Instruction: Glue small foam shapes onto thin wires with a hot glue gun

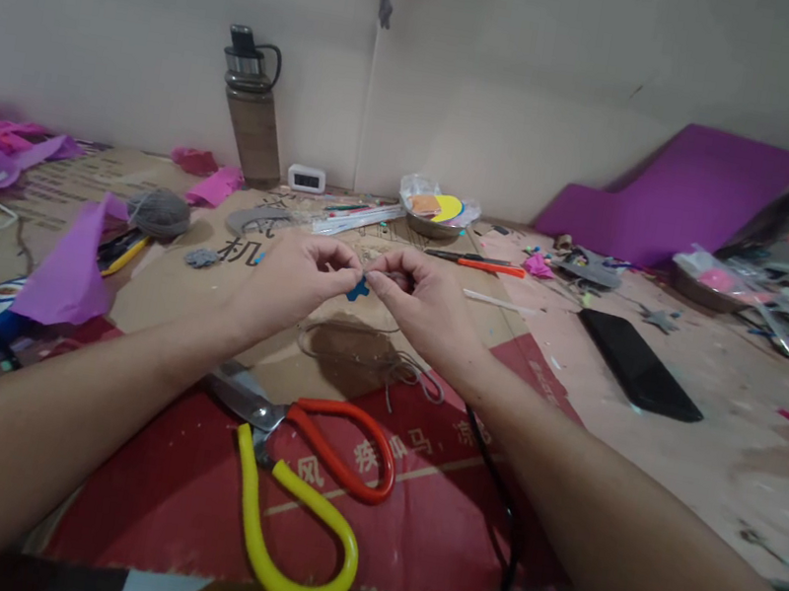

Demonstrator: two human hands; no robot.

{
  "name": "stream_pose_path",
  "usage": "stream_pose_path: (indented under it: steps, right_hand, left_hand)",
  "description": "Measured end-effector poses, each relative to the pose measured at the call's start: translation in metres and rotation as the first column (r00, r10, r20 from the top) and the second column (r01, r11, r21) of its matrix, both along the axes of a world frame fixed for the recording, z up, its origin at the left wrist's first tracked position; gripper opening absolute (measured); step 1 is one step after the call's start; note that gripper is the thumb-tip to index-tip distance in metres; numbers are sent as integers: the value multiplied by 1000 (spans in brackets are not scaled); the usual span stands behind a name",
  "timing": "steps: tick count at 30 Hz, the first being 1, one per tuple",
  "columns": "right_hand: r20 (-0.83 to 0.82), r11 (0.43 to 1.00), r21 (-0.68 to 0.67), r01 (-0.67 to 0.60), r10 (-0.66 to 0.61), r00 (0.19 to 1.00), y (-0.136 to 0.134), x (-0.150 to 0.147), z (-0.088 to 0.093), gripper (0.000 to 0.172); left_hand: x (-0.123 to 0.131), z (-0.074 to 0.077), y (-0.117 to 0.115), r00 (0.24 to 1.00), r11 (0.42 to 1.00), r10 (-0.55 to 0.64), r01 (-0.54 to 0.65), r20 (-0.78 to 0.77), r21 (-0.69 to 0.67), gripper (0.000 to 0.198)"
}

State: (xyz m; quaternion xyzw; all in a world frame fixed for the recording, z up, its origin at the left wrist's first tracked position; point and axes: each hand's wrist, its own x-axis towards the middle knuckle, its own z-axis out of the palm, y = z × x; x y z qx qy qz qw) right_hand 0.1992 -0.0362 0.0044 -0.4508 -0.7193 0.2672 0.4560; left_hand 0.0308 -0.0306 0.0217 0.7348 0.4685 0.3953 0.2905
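Observation:
Both my hands meet above the middle of the cardboard-covered table. My left hand (296,280) is closed in a pinch, and so is my right hand (417,301). Between the fingertips of both sits a small blue piece (358,289). A thin grey thread (397,371) lies loosely on the cardboard just below my hands. Closer to me lie large scissors (308,462) with one red and one yellow handle loop, touched by neither hand.
A brown water bottle (253,113) and a small white clock (306,179) stand at the wall. A metal bowl of coloured pieces (438,212), an orange-handled tool (478,264), a black phone (638,364), purple sheet (672,195), pink paper (73,270) and grey yarn (159,211) lie around.

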Motion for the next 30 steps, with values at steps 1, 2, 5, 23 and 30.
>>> stream_pose_path:
  steps: [1, 2, 5, 23, 30]
  right_hand:
    - [-11, 1000, -4, -3, 3, 1000, 0, 0, -1, 8]
    - [-24, 1000, -11, -7, 7, 1000, 0, -1, -1, 8]
    - [-67, 999, -40, -21, 18, 998, 1, -1, -2, 9]
    - [-61, 998, -65, -2, -2, 998, 1, -3, -5, 10]
    - [42, 1000, 9, 5, -6, 999, 2, -3, -9, 8]
  left_hand:
    - [1, 1, -1, 1000, 1000, 1, -1, -7, -4, 10]
    - [1, 2, -2, 1000, 1000, -3, 3, -7, -13, 10]
    - [2, 3, -3, 998, 995, -41, 44, 37, -85, 11]
    - [1, 1, -2, 999, 986, -46, 43, -17, -160, 16]
    - [1, 3, -6, 995, 996, -31, 22, -97, -92, 18]
